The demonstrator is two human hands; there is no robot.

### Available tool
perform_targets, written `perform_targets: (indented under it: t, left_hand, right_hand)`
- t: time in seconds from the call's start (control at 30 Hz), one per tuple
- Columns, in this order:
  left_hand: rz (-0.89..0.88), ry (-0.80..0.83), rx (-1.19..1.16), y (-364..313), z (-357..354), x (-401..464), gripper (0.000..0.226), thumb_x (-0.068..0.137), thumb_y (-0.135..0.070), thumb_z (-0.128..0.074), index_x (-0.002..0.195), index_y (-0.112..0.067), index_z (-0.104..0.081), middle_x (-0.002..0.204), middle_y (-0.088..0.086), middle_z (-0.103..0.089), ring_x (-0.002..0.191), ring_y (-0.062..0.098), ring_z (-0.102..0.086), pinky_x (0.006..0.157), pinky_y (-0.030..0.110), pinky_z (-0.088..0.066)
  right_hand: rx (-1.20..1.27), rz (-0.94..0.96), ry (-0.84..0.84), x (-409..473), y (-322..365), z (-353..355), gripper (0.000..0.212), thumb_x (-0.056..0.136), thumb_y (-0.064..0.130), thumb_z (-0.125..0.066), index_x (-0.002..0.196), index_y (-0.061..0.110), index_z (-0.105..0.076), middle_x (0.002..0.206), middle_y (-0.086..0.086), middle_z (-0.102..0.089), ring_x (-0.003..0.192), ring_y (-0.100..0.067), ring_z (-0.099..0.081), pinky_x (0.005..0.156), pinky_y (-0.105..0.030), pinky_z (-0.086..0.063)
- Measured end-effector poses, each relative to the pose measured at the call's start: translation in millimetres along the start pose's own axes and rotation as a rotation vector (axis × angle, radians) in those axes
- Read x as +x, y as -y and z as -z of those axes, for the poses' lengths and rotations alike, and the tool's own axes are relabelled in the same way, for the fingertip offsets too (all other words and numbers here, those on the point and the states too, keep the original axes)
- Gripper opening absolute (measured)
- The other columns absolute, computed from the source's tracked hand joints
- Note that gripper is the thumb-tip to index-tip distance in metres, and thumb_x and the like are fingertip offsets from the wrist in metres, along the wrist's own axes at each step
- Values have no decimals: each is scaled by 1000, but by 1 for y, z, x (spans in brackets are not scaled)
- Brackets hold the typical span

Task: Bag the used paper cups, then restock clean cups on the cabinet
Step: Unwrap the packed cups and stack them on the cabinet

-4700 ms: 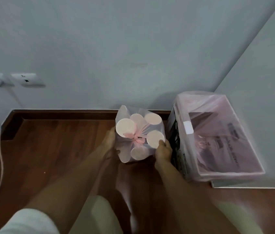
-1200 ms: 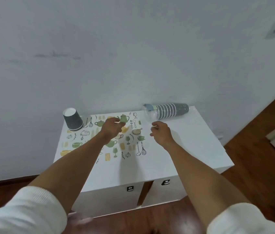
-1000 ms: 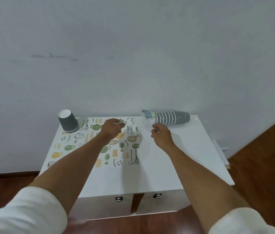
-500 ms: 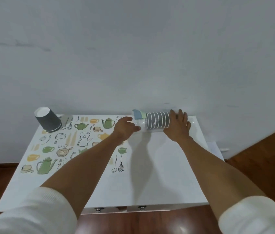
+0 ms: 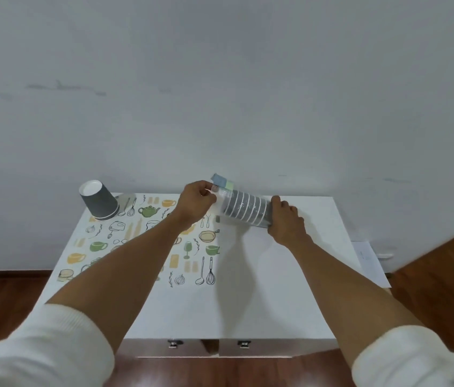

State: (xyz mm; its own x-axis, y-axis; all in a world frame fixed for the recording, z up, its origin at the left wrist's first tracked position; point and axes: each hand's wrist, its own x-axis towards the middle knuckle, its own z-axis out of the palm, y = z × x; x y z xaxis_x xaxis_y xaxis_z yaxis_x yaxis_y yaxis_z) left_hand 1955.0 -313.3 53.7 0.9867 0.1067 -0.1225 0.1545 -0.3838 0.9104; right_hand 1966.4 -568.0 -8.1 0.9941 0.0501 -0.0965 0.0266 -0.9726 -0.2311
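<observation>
Wrapped grey paper cups with white rims, nested in a clear plastic sleeve [image 5: 245, 209], are held just above the white counter [image 5: 276, 275] near its far edge, by the wall. The stack's long axis runs almost level, left to right, its left end tilted slightly up; that end carries a blue and green label [image 5: 221, 181]. The left hand [image 5: 196, 203] is closed, pinching the plastic at the labelled end. The right hand [image 5: 285, 219] grips the opposite end, apparently cupping the bottom, though its fingers are partly hidden. A single dark grey paper cup [image 5: 98, 199] stands upside down at the far left corner, on a mat printed with kitchenware drawings [image 5: 136, 247].
</observation>
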Motion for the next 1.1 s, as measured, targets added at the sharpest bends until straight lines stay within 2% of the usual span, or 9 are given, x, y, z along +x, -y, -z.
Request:
perform_targets:
  t: [0.2, 0.37, 0.5, 0.6, 0.7, 0.77, 0.9, 1.03, 1.1]
  left_hand:
    - [40, -95, -13, 22, 54, -17, 26, 93, 2, -53, 108, -11, -70, 73, -2, -57, 57, 14, -45, 44, 17, -39]
    - [130, -122, -38, 59, 90, -32, 28, 91, 1, -53, 109, -12, -70, 83, 2, -60, 61, 17, -47, 53, 25, -40]
    - [139, -98, -42, 79, 103, -39, 43, 89, 3, -53, 121, -23, -67, 115, 7, -61, 77, 22, -56, 67, 33, -49]
    - [139, -45, -23, 86, 108, -38, 61, 88, 7, -47, 134, -28, -64, 137, 3, -55, 79, 21, -57, 52, 23, -45]
    - [139, 7, 19, 85, 109, -36, 68, 89, 8, -45, 145, -28, -58, 139, -2, -51, 65, 19, -55, 43, 21, -39]
    - [128, 37, 38, 84, 109, -35, 68, 90, 10, -46, 147, -27, -56, 141, 0, -51, 77, 23, -63, 49, 23, -43]
    - [123, 114, 55, 81, 107, -33, 68, 90, 11, -46, 147, -24, -58, 146, 2, -54, 116, 23, -66, 80, 36, -50]
    - [137, 178, 16, 82, 107, -31, 66, 84, 4, -55, 143, -24, -62, 142, 7, -63, 99, 26, -66, 81, 39, -49]
    - [149, 210, 29, 81, 108, -32, 69, 83, -1, -68, 146, -24, -58, 144, 6, -59, 110, 23, -61, 84, 37, -53]
  right_hand:
    - [57, 196, 41, -3, 38, -5, 60, 81, -6, -60, 135, 13, -42, 126, -13, -41, 114, -32, -44, 79, -39, -45]
    - [-66, 235, 49, -11, 65, -16, 58, 86, -9, -55, 138, 12, -40, 127, -15, -42, 107, -34, -56, 77, -39, -48]
    - [-171, 222, 54, -8, 73, -12, 43, 90, -3, -50, 132, 6, -43, 117, -16, -54, 105, -34, -60, 78, -36, -45]
    - [-209, 181, 64, -6, 76, -6, 39, 90, -2, -53, 127, 5, -46, 119, -16, -56, 109, -35, -60, 83, -36, -46]
    - [-223, 132, 65, -9, 79, -3, 37, 89, -3, -54, 125, 5, -48, 119, -16, -57, 110, -35, -61, 83, -37, -47]
    - [-229, 94, 66, -11, 79, -2, 32, 91, -3, -52, 122, 4, -49, 117, -17, -58, 108, -34, -61, 80, -35, -45]
    - [-255, 91, 54, -14, 80, -1, 26, 90, 0, -52, 115, 7, -59, 115, -13, -64, 107, -31, -62, 80, -33, -46]
    - [-253, 65, 81, -17, 79, -1, 37, 94, 9, -47, 126, 18, -61, 115, -11, -65, 107, -33, -63, 85, -34, -49]
    - [-282, 81, 139, -18, 80, 4, 56, 95, 10, -46, 147, 32, -44, 111, -11, -63, 101, -33, -63, 82, -35, -48]
